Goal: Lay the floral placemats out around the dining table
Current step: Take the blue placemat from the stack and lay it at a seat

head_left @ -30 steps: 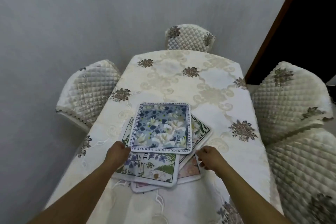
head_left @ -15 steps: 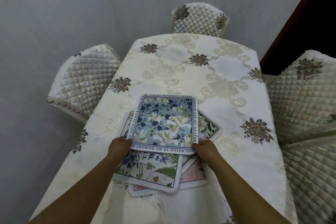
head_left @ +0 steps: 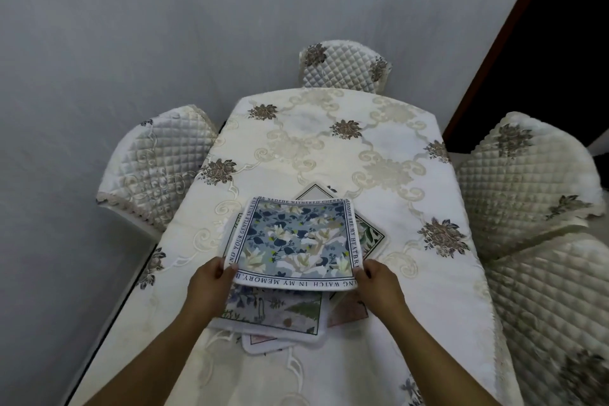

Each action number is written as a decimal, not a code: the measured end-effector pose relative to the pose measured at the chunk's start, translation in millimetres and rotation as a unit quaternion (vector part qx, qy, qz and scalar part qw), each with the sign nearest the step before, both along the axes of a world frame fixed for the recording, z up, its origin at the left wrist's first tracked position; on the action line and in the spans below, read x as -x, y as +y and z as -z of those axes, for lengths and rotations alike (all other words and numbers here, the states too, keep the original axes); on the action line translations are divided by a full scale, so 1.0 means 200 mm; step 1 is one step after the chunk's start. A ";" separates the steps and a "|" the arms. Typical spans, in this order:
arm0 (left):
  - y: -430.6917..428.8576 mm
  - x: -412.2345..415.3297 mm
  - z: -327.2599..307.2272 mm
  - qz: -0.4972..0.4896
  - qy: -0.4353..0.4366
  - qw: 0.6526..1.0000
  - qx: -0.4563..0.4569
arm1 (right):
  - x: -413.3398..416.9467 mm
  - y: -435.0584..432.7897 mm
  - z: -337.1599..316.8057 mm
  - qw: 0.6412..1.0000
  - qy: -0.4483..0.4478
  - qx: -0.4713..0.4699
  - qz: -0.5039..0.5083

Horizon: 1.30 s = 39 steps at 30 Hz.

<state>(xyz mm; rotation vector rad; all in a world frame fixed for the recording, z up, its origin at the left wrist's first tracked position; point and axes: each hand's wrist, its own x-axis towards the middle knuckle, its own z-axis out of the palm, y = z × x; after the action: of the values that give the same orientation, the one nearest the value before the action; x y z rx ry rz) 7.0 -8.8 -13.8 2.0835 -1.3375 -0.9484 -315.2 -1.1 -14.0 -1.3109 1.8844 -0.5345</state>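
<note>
A blue floral placemat [head_left: 295, 242] with a lettered white border is lifted a little off the stack, its near edge sagging. My left hand [head_left: 211, 287] grips its near left corner and my right hand [head_left: 379, 283] grips its near right corner. Under it lies a loose stack of other placemats: one with ferns and purple flowers [head_left: 280, 311], a pink one [head_left: 347, 311] and a green-leaf one [head_left: 370, 236] turned askew. All rest on the dining table [head_left: 329, 155], which wears a cream embroidered cloth.
Quilted cream chairs stand around the table: one at the far end [head_left: 344, 66], one on the left [head_left: 155, 165], two on the right [head_left: 527, 181]. A grey wall runs close along the left. A dark doorway [head_left: 543, 59] opens at the back right.
Both hands closed on the near corners of the blue placemat and raised it off the stack. My view shifted, so the table sits lower in frame.
</note>
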 end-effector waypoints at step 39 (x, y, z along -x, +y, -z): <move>1.94 2.27 -0.73 0.268 0.190 0.936 0.129 | 2.00 2.74 -0.72 0.917 0.132 0.165 0.338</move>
<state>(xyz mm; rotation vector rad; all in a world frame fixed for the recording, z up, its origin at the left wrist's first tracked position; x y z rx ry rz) -446.6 378.6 132.2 1.2715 -1.7310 -1.2361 -714.9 547.1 129.8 -0.9254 2.5674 -1.1100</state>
